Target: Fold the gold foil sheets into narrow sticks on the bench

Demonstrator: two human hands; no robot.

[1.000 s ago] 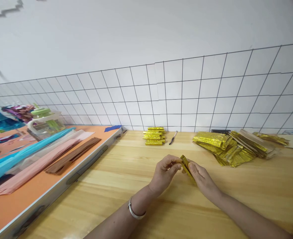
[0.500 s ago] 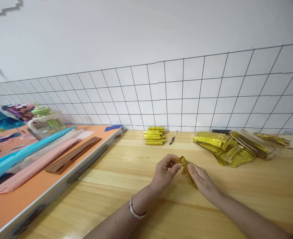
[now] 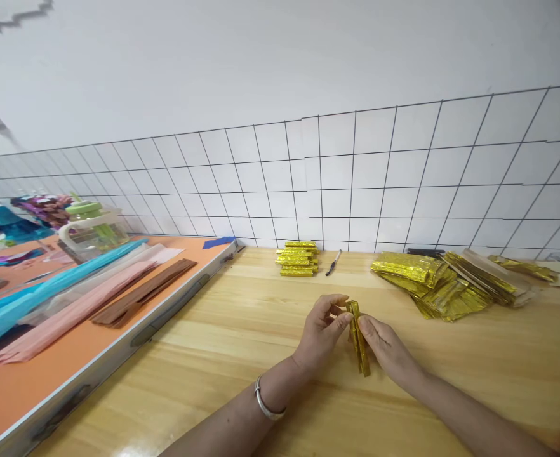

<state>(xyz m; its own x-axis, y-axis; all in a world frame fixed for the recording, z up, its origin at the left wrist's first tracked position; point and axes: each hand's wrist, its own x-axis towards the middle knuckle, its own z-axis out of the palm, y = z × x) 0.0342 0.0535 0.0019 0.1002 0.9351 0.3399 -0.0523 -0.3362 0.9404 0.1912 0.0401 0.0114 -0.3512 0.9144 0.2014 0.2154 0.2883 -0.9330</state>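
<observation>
A narrow folded strip of shiny gold foil paper (image 3: 360,349) is held between both hands above the wooden table. My left hand (image 3: 325,327) pinches its upper left edge with thumb and fingers; a silver bangle sits on that wrist. Against the right edge, my right hand (image 3: 387,346) presses its thumb, its other fingers hidden behind the strip. A lengthwise crease shows down the strip's middle. Beyond the hands, near the wall, lies a small stack of folded gold strips (image 3: 298,260). To the right a pile of loose gold foil sheets (image 3: 432,282) spreads over the table.
A pen (image 3: 333,263) lies beside the stack. On the left, an orange board (image 3: 166,298) with a raised white edge carries blue, pink and brown crepe paper (image 3: 144,292). A clear jug with a green lid (image 3: 92,228) stands there. A gridded white wall (image 3: 337,171) bounds the back.
The gold strip has turned more upright, with its creased face now towards me. Both hands keep hold of it and have shifted slightly. The view has moved a little to the left.
</observation>
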